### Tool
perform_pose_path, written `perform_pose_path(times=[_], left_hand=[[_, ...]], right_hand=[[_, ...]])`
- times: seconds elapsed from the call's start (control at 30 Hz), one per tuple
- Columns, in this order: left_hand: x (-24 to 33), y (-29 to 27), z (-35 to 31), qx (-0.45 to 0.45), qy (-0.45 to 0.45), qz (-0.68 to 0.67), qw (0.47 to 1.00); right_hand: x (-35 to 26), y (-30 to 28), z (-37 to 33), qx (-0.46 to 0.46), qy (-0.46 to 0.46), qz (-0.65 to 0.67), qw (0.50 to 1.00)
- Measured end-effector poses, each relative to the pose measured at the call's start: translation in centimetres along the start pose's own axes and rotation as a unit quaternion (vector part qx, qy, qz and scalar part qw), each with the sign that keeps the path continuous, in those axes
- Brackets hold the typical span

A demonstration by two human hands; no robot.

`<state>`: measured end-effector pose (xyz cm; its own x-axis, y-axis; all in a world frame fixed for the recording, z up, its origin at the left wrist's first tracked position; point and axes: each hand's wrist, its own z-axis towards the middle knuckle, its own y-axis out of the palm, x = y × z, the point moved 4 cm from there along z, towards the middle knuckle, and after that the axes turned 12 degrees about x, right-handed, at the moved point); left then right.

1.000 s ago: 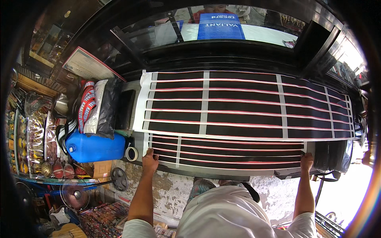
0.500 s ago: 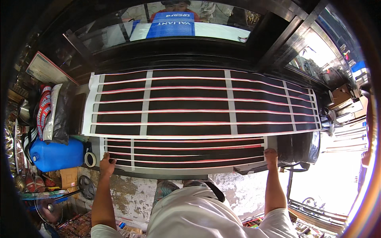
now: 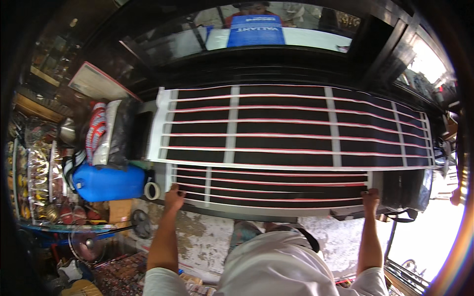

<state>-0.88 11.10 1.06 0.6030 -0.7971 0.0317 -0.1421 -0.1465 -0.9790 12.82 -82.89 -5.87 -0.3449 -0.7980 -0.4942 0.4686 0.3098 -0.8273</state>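
Left hand (image 3: 174, 196) and right hand (image 3: 370, 198) each grasp a near corner of the striped sheet (image 3: 276, 190); jug (image 3: 106, 181) and tape roll (image 3: 152, 190) crowd its left edge.

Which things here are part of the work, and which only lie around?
In the work: left hand and right hand, each at one end of the lower striped panel; upper striped panel.
Lying about: blue canister, tape roll, small fan.

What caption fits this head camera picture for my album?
Left hand and right hand grip a white frame of red-edged black strips.
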Motion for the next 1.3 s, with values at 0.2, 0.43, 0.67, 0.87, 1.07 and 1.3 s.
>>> perform_pose_path(times=[0.2, 0.43, 0.67, 0.87, 1.07, 1.3], left_hand=[[-0.4, 1.7, 0.6, -0.024, 0.032, 0.060, 0.997], [1.3, 1.3, 0.9, -0.046, 0.009, 0.064, 0.997], [1.2, 1.2, 0.5, -0.041, -0.011, 0.027, 0.999], [0.3, 1.6, 0.2, -0.047, -0.001, 0.065, 0.997], [1.8, 1.6, 0.1, -0.042, 0.003, 0.046, 0.998], [0.6, 2.0, -1.0, 0.034, 0.035, 0.007, 0.999]], right_hand=[[0.8, -0.2, 1.1, -0.024, 0.009, -0.068, 0.997], [1.4, -0.3, 4.8, -0.037, -0.035, -0.151, 0.987], [3.9, 0.3, 5.1, -0.019, -0.033, -0.145, 0.989], [1.5, 0.3, 3.5, -0.024, -0.077, -0.058, 0.995], [-1.0, -2.1, 1.8, -0.023, -0.006, -0.098, 0.995], [-10.1, -3.7, -1.9, 0.081, -0.053, -0.127, 0.987]])
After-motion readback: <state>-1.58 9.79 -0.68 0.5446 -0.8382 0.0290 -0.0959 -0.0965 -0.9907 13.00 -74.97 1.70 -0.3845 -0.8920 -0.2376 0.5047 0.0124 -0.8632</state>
